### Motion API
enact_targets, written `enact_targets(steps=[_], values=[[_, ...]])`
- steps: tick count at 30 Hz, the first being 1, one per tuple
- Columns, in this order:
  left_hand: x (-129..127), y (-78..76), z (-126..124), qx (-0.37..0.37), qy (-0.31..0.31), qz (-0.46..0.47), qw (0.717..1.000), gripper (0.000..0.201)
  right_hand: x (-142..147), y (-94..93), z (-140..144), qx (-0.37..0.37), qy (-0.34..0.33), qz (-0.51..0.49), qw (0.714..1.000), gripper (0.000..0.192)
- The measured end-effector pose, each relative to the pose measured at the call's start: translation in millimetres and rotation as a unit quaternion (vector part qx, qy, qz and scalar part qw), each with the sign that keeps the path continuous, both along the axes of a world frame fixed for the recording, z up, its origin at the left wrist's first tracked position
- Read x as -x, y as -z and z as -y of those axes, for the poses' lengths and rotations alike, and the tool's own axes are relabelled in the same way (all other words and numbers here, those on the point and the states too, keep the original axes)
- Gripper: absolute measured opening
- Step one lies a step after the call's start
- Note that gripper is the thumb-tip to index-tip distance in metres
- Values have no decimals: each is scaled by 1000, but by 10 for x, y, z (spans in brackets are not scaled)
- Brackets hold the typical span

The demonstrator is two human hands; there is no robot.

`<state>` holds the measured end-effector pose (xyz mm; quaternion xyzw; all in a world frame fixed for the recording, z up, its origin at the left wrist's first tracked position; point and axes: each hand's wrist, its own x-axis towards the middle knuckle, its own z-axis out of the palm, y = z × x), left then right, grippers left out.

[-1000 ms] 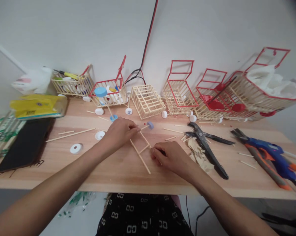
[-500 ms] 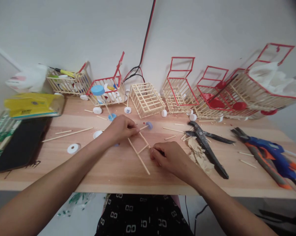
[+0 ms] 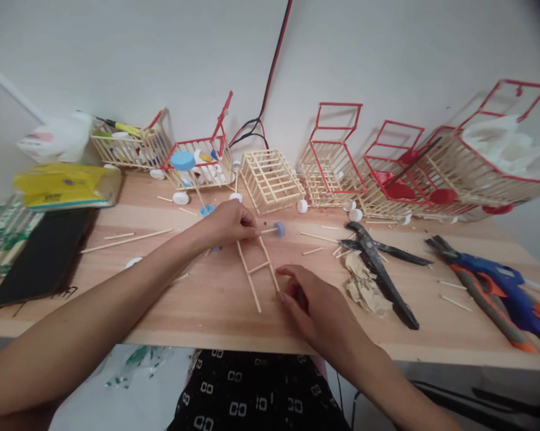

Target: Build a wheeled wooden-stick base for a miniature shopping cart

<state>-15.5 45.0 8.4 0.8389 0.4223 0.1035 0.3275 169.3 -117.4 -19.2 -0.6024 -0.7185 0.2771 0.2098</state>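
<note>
The fingers (image 3: 251,229) of my left hand (image 3: 227,224) are pinched together on the far end of a small stick frame (image 3: 256,269), right where a short stick tipped with a blue cap (image 3: 278,228) meets it. The fingers (image 3: 284,294) of my right hand (image 3: 312,302) are curled loosely and rest against the near end of the frame's right rail; I cannot tell whether they actually grip it. The frame is shaped like a little ladder, two long rails and one rung, and lies flat near the middle of the worktop (image 3: 207,311) between my two hands.

Along the back of the worktop stands a row of stick-built carts: a big one with red edges and white bags inside (image 3: 481,167) at far right, red-framed ones (image 3: 333,161) beside it, and a plain wooden cage (image 3: 272,181) just beyond my left hand. A black phone (image 3: 41,254) lies at the left edge, with a yellow packet (image 3: 66,188) behind it. A blue glue gun (image 3: 498,281) lies at right, and black cutters (image 3: 378,263) lie just right of my right hand, over a scrap of crumpled paper (image 3: 362,287). Loose sticks and white caps are scattered about.
</note>
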Motion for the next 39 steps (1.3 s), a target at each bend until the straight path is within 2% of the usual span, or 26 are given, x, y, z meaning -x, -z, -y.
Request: enact_targets(steps=[4, 8, 11, 14, 19, 25, 39], values=[[-25, 30, -31, -1, 6, 1, 1000, 18, -71, 45, -16, -96, -19, 23, 995, 30], [-18, 79, -43, -5, 9, 12, 1000, 16, -94, 10, -76, -228, -72, 70, 969, 39], [-19, 92, -42, -12, 15, 8, 1000, 16, -67, -64, -156, -274, -111, 93, 951, 32], [-26, 91, -34, -29, 21, 0, 999, 15, -29, -125, -271, -298, -115, 91, 943, 22], [-28, 106, -18, -41, 27, 12, 999, 14, 75, -118, -433, -284, -135, 106, 943, 16], [-28, 111, 6, -52, 20, 16, 998, 14, 198, -67, -492, -249, -154, 159, 943, 16], [-31, 117, 29, -54, 16, 36, 998, 13, 203, -38, -522, -220, -163, 175, 946, 16]])
